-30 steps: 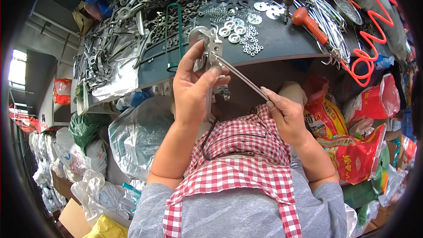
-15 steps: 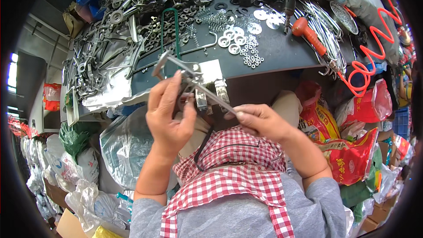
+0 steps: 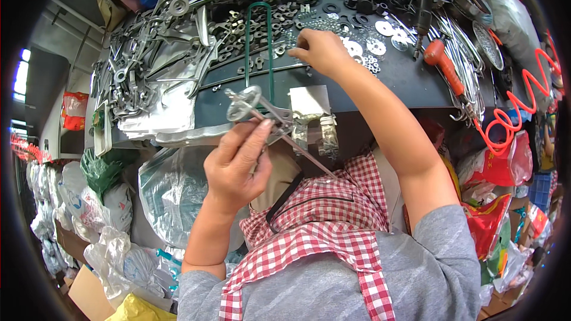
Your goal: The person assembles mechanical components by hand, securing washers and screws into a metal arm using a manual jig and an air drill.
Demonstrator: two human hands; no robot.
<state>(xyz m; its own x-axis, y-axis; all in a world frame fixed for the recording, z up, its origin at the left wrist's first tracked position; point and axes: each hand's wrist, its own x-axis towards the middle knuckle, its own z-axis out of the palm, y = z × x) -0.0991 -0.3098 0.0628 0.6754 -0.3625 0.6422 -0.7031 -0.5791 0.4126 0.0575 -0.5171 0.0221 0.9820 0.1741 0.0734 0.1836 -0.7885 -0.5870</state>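
Apron [image 3: 333, 214]: red-and-white check, nearest the camera, over a grey top.
Left hand [image 3: 238, 163]: closed around a metal assembly, fingers curled, thumb on top; it holds it above the lap, just below the bench edge.
Assembly [image 3: 267, 120]: a thin rod with a round washer-like disc at its upper end and a small bracket midway; the rod slants down to the right, its lower end now free.
Change: half a second ago both hands were on the rod; the right hand has let go and gone up to the bench, so the left carries the piece alone.
Right hand [image 3: 321, 50]: arm stretched forward, fingertips pinched down among loose washers [image 3: 363, 50]; whether it has one yet, I cannot tell.
Bench [image 3: 404, 80]: dark top, heaped with metal parts.
Reading: probably fetching another small part for the rod.
Far right: an orange-handled tool [image 3: 443, 65] and a red coiled hose [image 3: 511, 119].
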